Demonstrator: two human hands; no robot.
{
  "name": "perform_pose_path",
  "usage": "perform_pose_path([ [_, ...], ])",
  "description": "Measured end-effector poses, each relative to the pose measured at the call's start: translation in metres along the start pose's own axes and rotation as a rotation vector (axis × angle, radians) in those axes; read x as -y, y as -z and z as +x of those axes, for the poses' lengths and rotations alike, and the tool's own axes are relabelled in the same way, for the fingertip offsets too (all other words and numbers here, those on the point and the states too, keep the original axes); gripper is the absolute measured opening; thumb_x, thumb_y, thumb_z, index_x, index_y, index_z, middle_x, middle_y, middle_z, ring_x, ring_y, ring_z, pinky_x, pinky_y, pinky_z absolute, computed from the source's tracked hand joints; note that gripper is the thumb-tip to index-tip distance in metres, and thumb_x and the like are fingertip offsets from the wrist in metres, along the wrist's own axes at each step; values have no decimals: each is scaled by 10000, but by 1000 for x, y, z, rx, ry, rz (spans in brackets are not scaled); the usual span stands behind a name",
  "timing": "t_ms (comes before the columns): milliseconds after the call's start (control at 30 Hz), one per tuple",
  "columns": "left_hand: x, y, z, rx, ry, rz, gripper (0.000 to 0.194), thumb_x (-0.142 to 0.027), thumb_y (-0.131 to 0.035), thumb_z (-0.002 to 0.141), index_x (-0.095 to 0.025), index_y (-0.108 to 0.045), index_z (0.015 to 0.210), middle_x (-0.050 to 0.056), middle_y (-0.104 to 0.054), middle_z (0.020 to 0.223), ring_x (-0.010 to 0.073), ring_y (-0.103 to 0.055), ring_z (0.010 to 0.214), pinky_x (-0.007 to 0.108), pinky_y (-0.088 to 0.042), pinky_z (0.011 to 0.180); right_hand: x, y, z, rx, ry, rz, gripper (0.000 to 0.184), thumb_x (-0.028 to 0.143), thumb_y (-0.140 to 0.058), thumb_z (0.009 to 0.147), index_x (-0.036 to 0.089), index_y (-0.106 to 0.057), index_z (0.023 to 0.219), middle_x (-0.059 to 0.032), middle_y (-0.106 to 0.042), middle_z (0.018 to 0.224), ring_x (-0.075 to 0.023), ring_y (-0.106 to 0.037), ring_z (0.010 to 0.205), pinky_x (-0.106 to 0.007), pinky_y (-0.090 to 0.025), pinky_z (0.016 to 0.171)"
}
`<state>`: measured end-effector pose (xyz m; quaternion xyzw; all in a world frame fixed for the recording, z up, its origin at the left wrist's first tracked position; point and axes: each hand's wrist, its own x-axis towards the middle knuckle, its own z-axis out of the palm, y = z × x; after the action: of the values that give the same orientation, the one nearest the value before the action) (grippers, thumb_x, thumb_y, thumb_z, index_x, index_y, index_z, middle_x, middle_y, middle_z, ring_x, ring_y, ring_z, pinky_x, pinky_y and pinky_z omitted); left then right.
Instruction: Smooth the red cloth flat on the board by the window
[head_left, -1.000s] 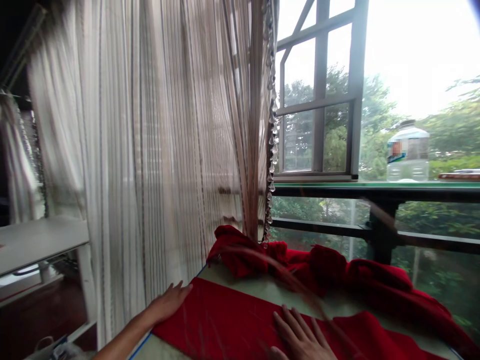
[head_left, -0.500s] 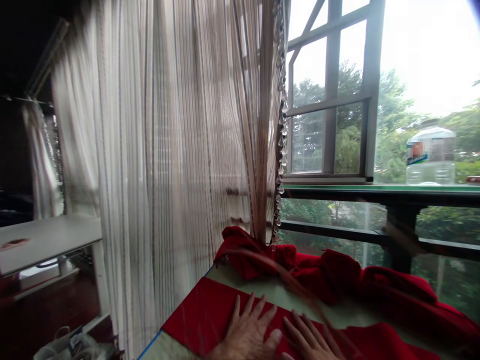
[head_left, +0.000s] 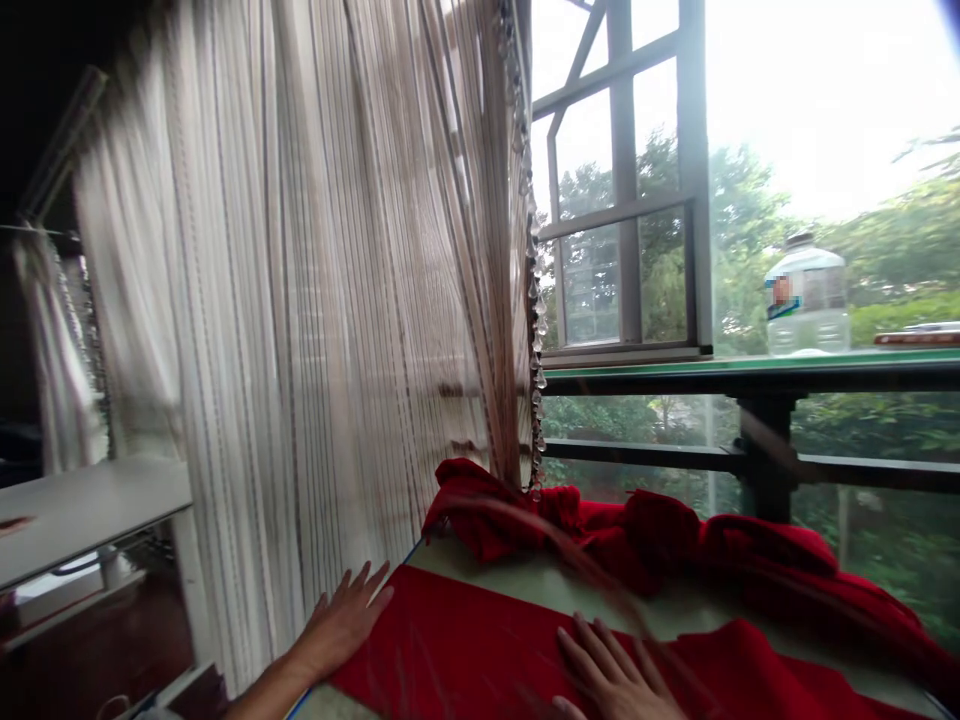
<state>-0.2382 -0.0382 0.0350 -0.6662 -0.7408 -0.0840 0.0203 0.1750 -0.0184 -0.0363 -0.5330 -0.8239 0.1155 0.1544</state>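
A red cloth lies flat over a pale green tabletop. At the cloth's left end, by the table's blue edge, is my left hand, palm down with fingers spread. Farther right, my right hand rests flat on the same cloth, its fingers stretched out; the lower part of this hand is cut off by the frame. Neither hand grips anything. More red fabric is bunched along the far side of the table and runs down to the right.
Striped sheer curtains with a beaded edge hang behind the table's left side. A large clear plastic bottle stands on the sill beside an open window. At the left is a white table. A dark railing runs below the sill.
My left hand has slid left across the cloth to its left end. My right hand stays on the cloth in nearly the same place. The view has turned slightly right.
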Motion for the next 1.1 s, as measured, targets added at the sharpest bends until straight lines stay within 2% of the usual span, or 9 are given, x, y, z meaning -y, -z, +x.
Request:
perform_pose_path([
  [100, -40, 1, -4, 8, -35, -15, 641, -444, -325, 1170, -236, -381, 1775, 132, -269, 1847, 437, -155, 1713, 764, -176, 1347, -3, -4, 3, -16, -1, -6, 676, 735, -588, 986, 454, -532, 1599, 19, -433, 1729, -371, -373, 1647, -659, -278, 1379],
  [167, -89, -11, -9, 36, -180, -57, 630, -556, -350, 1169, -373, -374, 1771, -6, -224, 1867, 344, -90, 1740, 650, -91, 1406, -6, -8, 4, -33, 24, -4, 667, 731, -559, 1005, 449, -520, 1608, 17, -425, 1732, -369, -368, 1648, -668, -289, 1374],
  [233, -143, -31, -14, 127, -391, -179, 675, -598, -393, 1151, -376, -332, 1785, -4, -155, 1871, 380, -41, 1742, 696, -5, 1399, -11, -11, 5, -33, 34, -17, 624, 680, -539, 1029, 455, -513, 1610, 23, -420, 1730, -364, -372, 1646, -673, -305, 1368],
  [367, -206, -61, -16, 262, -500, -237, 718, -580, -471, 1124, -350, -322, 1788, 27, -272, 1837, 355, -165, 1733, 603, -125, 1428, -16, -15, 5, -37, 33, -48, 553, 529, -559, 1032, 511, -526, 1584, 67, -444, 1714, -347, -413, 1628, -655, -350, 1356],
  [467, -182, -57, -11, 241, -473, -212, 647, -559, -368, 1165, -352, -356, 1778, 17, -308, 1829, 346, -217, 1725, 630, -117, 1420, -12, -11, 2, -56, 42, -30, 553, 556, -555, 1041, 497, -530, 1590, 60, -458, 1717, -347, -408, 1631, -642, -340, 1360],
  [733, -37, -35, 15, 68, -190, -41, 597, -392, -377, 1162, -306, -436, 1750, 84, -381, 1807, 384, -263, 1709, 729, -174, 1364, -1, -1, -3, -6, -12, -13, 579, 597, -556, 1036, 483, -532, 1604, 42, -444, 1731, -352, -384, 1648, -639, -293, 1376],
  [900, -19, -69, 29, -5, -212, 28, 601, -305, -418, 1112, -373, -520, 1700, 20, -431, 1780, 374, -314, 1693, 706, -195, 1361, 21, 7, 7, -84, -95, -67, 629, 567, -594, 1020, 356, -593, 1613, -71, -446, 1736, -407, -419, 1630, -664, -340, 1348],
  [1000, -12, -90, 40, -64, -243, 64, 586, -297, -430, 1087, -407, -614, 1632, -5, -470, 1754, 401, -355, 1674, 739, -234, 1332, 69, 3, 30, -84, 21, -13, 739, 617, -550, 1041, 211, -551, 1658, -151, -406, 1752, -430, -391, 1641, -656, -343, 1334],
  [1100, -2, -105, 49, -91, -279, 106, 588, -253, -474, 1053, -421, -667, 1582, 7, -498, 1747, 429, -383, 1656, 769, -239, 1315, 130, -16, 61, -160, 5, 103, 686, 570, -394, 1094, 239, -512, 1682, -41, -416, 1787, -366, -361, 1666, -616, -277, 1352],
])
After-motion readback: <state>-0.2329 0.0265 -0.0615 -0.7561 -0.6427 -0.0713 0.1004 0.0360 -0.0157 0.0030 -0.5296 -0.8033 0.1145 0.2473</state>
